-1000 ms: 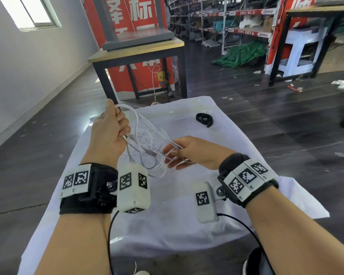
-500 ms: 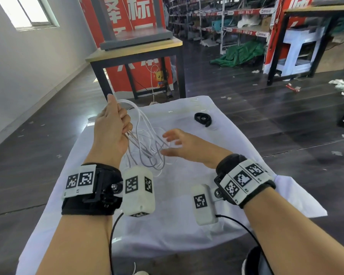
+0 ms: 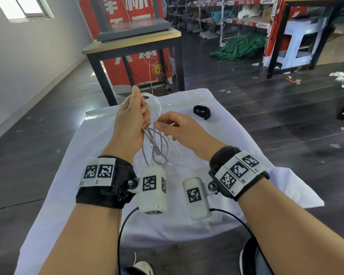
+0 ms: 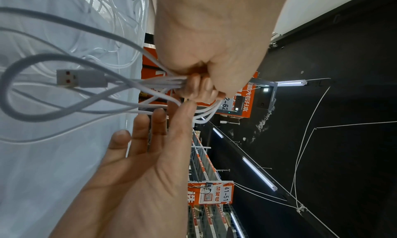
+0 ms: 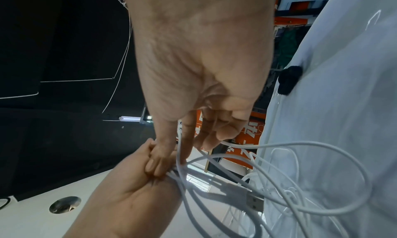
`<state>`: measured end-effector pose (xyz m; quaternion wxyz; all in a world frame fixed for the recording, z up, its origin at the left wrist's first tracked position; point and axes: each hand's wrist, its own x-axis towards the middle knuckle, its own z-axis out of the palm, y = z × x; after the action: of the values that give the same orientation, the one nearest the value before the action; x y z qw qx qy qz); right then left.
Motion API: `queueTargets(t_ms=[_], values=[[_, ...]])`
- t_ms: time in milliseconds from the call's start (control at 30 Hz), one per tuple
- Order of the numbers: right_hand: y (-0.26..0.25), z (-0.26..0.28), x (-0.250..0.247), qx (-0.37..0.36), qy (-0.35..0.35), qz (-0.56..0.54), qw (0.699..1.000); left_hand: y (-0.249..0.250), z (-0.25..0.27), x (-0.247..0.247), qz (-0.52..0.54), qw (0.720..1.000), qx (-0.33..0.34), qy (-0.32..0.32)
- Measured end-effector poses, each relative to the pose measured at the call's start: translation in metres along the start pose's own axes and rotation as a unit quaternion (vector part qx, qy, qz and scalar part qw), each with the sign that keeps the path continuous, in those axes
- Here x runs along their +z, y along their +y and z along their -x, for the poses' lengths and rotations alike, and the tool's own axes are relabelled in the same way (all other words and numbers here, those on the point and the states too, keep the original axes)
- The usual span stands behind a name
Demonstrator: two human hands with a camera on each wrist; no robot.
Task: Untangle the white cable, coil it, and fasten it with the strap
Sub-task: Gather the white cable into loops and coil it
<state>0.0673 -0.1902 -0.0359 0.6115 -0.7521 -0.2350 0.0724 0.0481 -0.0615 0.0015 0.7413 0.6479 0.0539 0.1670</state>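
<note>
My left hand is raised over the white cloth and grips the white cable as a bundle of several strands; its loops hang below the fist. In the left wrist view the curled fingers clamp the strands, and a USB plug dangles among the loops. My right hand is right beside the left one. Thumb and index finger pinch one strand of the cable close to the fist; the other fingers stay loose. The black strap lies alone on the cloth, far right of both hands.
The white cloth covers a low surface over a dark wooden floor. A wooden table with black legs stands just beyond the cloth's far edge. Shelving and clutter fill the back right.
My right hand, open and apart from the cable half a second ago, has moved up to the left fist and taken a strand. The left hand keeps its grip, loops now hanging straighter.
</note>
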Motion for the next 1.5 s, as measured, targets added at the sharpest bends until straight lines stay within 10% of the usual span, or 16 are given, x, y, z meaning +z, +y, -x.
queueTargets(t_ms=[367, 867, 1500], values=[[-0.007, 0.002, -0.012, 0.068, 0.0, -0.259, 0.963, 0.0, -0.004, -0.016, -0.031, 0.999, 0.019, 0.026], [0.003, 0.004, -0.006, 0.029, -0.079, 0.168, 0.982, 0.011, -0.004, -0.022, 0.04, 0.998, 0.015, 0.045], [-0.003, 0.01, 0.009, 0.026, -0.178, -0.03, 0.983, 0.014, -0.01, -0.016, 0.283, 0.957, -0.06, 0.027]])
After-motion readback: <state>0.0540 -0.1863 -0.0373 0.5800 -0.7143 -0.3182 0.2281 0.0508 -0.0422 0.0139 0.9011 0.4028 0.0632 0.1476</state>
